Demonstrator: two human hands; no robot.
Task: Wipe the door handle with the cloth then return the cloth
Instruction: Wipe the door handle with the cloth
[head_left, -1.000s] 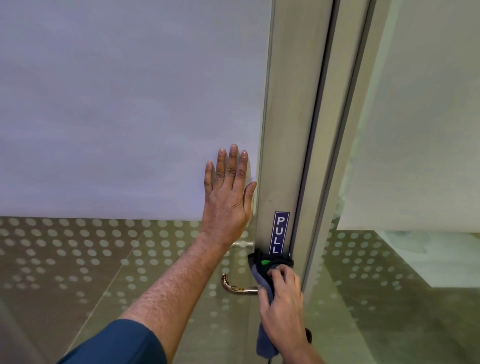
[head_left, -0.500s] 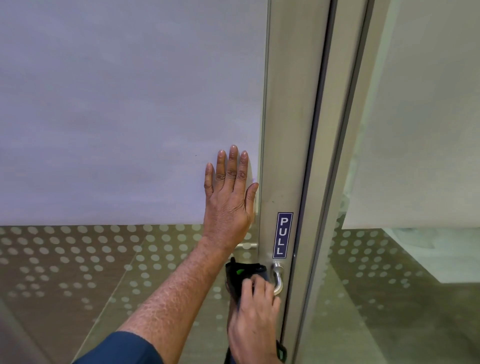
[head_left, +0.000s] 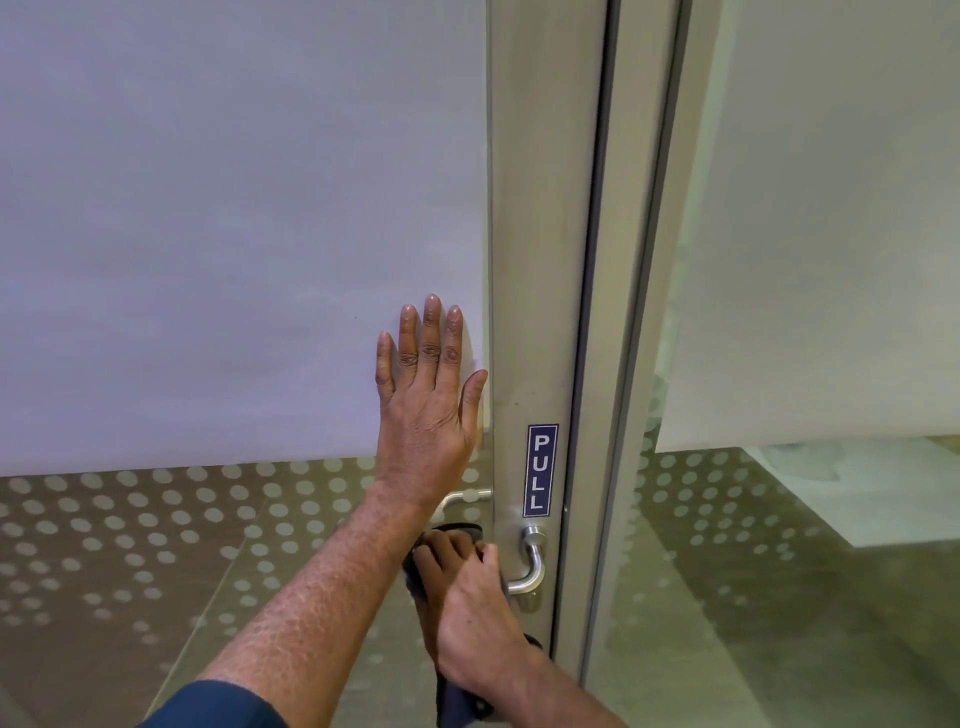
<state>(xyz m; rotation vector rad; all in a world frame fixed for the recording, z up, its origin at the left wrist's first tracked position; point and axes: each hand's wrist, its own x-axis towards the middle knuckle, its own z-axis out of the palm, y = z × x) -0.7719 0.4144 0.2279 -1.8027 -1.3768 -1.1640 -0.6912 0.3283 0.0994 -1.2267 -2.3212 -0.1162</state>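
Observation:
A silver lever door handle (head_left: 530, 566) sticks out of the metal door frame just below a blue PULL sticker (head_left: 539, 470). My right hand (head_left: 465, 608) is wrapped around the handle's left, free end with a dark blue-grey cloth (head_left: 457, 701) bunched under the fingers; the cloth's tail hangs below my wrist. The lever's bend and base near the frame are bare. My left hand (head_left: 428, 405) lies flat on the frosted glass of the door, fingers spread upward, holding nothing.
The door's glass (head_left: 208, 234) is frosted white above and dotted below. A second handle (head_left: 462, 496) shows through the glass behind my left wrist. To the right of the frame (head_left: 540, 260) stands a fixed glass panel (head_left: 805, 364).
My right hand has slid the cloth leftward along the lever, from the frame end out to its free end, uncovering the bend and base. The left hand has stayed flat on the glass.

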